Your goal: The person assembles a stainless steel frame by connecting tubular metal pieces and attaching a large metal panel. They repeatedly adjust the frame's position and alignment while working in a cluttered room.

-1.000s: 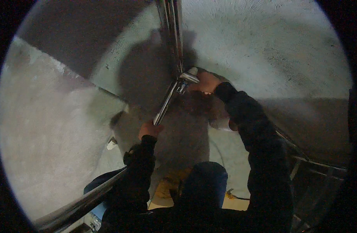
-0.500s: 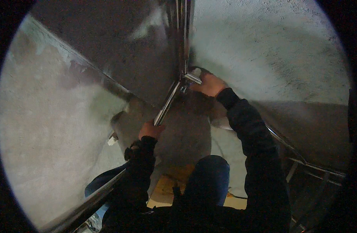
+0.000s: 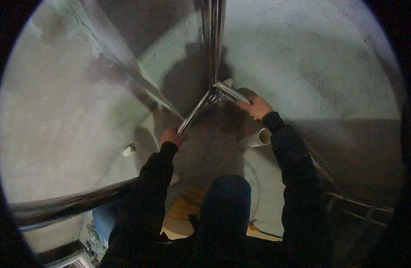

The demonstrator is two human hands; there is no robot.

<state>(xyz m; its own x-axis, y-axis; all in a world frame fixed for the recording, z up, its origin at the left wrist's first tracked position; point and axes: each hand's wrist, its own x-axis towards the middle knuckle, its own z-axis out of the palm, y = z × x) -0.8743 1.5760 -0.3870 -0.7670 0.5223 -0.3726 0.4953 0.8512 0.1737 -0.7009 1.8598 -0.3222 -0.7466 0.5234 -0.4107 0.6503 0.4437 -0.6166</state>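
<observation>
The left hand [image 3: 172, 136] had its fingers clenched round the lower end of a slanting metal tube [image 3: 194, 114], gripping it right at the tip. That tube ran up and to the right into a metal coupler [image 3: 215, 94], the knot of clamps where the pieces met. The right hand [image 3: 257, 107] was closed over the short tube [image 3: 232, 92] that stuck out of the coupler toward the person's right, fingers wrapped on its outer end. So both hands were grasping, one on each leg of the joint, with the coupler between them and well up in front of the chest.

Above the coupler a vertical pole [image 3: 213, 40] rose straight out of view, against a rough grey concrete wall [image 3: 312, 58]. To my eye the good way through this was to keep the left hand steady as the anchor and let the right do the fine adjusting, since it sat much closer to the clamp. The light was poor, and I could not tell whether the clamp was tight or loose.

Lower down, a white pipe end [image 3: 259, 137] poked out just under the right sleeve, and a dark rail [image 3: 71, 206] curved across on the left, near the left elbow.
</observation>
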